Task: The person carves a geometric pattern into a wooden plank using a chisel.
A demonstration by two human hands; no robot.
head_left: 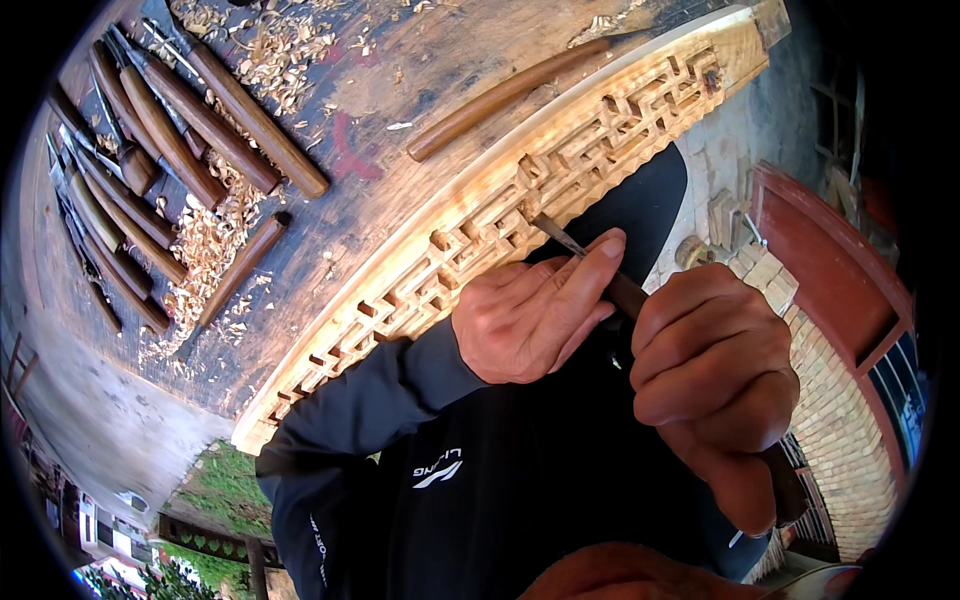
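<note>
A long pale wooden board (455,200) with a carved geometric lattice runs diagonally across the table's near edge. A carving chisel (562,237) meets the lattice with its steel tip, a little right of the board's middle. My left hand (535,318) grips the chisel low down, index finger stretched along the blade and the other fingers curled near the board. Behind it, my right hand (708,355) is closed in a fist around the wooden handle (626,296). The fingers of both hands partly cover the handle.
Several wooden-handled carving tools (205,125) lie at the left of the worktable (375,55) among curled shavings (215,240). One loose tool (245,265) rests nearer the board, and another wooden-handled tool (505,98) lies beyond it. Bricks (835,430) and a red-brown panel (825,270) stand at the right.
</note>
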